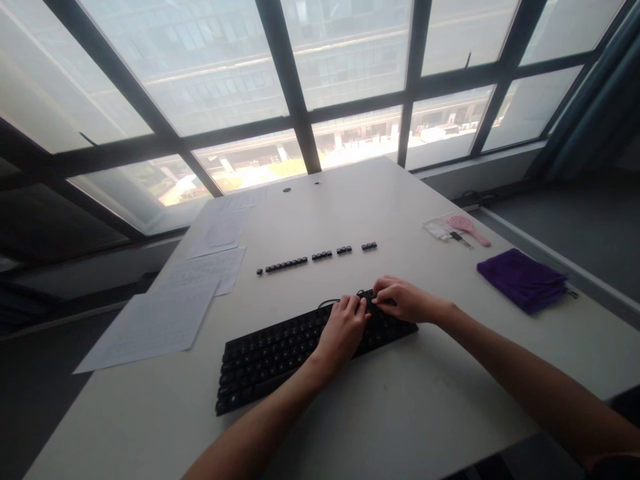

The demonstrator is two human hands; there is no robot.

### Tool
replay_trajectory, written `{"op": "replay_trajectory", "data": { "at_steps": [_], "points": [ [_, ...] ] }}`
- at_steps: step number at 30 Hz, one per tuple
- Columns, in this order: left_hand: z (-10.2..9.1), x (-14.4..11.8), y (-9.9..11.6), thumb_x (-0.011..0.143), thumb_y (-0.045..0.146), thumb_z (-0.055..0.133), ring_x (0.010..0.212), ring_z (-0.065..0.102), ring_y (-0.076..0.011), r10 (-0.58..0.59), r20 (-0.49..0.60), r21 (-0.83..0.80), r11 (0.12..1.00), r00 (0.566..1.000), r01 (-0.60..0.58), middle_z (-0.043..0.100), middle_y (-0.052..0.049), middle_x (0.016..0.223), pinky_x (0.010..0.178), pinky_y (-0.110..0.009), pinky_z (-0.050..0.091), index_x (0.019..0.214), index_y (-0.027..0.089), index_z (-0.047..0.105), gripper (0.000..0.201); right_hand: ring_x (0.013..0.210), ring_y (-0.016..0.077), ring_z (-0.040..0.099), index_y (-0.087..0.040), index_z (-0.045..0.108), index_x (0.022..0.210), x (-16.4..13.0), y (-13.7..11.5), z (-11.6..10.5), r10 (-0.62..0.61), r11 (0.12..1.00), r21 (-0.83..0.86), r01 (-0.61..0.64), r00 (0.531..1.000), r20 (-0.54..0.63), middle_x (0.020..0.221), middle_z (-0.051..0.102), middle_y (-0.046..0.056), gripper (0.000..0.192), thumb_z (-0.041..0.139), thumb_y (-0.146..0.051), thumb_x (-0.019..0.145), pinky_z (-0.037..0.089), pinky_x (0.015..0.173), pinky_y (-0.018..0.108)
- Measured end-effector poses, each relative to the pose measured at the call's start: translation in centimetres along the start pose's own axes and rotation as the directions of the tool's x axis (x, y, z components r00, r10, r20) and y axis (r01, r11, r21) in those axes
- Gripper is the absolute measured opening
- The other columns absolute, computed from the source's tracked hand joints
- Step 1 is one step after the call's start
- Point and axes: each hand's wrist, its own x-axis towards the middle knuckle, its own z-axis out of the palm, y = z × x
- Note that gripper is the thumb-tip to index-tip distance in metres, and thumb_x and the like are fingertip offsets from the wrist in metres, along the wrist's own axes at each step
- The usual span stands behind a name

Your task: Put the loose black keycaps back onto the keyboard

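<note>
A black keyboard point(280, 350) lies slightly tilted across the white desk, its upper row bare of keycaps along the far edge. My left hand point(346, 325) rests over its right half, fingers bent and pressed together, tips down near the upper right keys. Close beside it, my right hand point(404, 300) has thumb and fingers pinched at the keyboard's far right corner. Whatever lies between the fingertips of either hand is hidden. Beyond the keyboard, loose black keycaps point(287, 265) stand in a spaced line, with a further group of keycaps point(369, 246) at its right end.
Paper sheets point(150, 327) overlap along the desk's left side. On the right lie a folded purple cloth point(523, 279), a pink hairbrush point(465, 225) and a clear plastic bag point(439, 229). The white desk point(400, 413) reaches toward large windows. A cable point(327, 303) loops behind the keyboard.
</note>
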Motion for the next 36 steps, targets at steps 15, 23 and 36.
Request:
{"op": "replay_trajectory", "data": {
  "at_steps": [15, 23, 36],
  "points": [
    [-0.3, 3.5, -4.1, 0.097, 0.024, 0.061, 0.1, 0.062, -0.0239, -0.284, -0.189, -0.433, 0.883, 0.94, 0.18, 0.072, -0.009, 0.103, 0.096, -0.039, 0.05, 0.115, 0.017, 0.074, 0.023, 0.094, 0.023, 0.065, -0.021, 0.075, 0.094, 1.7, 3.6, -0.7, 0.084, 0.996, 0.003, -0.087, 0.941, -0.327, 0.096, 0.074, 0.006, 0.013, 0.064, -0.014, 0.09, 0.051, 0.09, 0.039],
    [2.2, 14.0, -8.5, 0.089, 0.015, 0.072, 0.097, 0.07, -0.0217, -0.397, -0.074, -0.454, 0.83, 0.915, 0.324, 0.077, -0.011, 0.108, 0.098, -0.034, 0.05, 0.115, 0.016, 0.076, 0.027, 0.106, 0.0261, 0.064, -0.022, 0.075, 0.102, 8.1, 11.6, -1.2, 0.25, 0.914, -0.213, -0.346, 0.892, -0.376, 0.11, 0.076, 0.007, 0.018, 0.069, -0.014, 0.088, 0.05, 0.095, 0.039],
    [4.7, 17.9, -8.1, 0.086, 0.009, 0.064, 0.101, 0.071, -0.0241, -0.403, 0.096, -0.486, 0.779, 0.91, 0.396, 0.079, -0.011, 0.102, 0.092, -0.031, 0.049, 0.1, 0.021, 0.081, 0.026, 0.093, 0.0229, 0.069, -0.022, 0.08, 0.085, 10.0, 13.6, -0.5, 0.245, 0.93, -0.204, -0.306, 0.929, -0.277, 0.094, 0.079, 0.006, 0.023, 0.063, -0.007, 0.087, 0.051, 0.087, 0.032]
  ]
}}
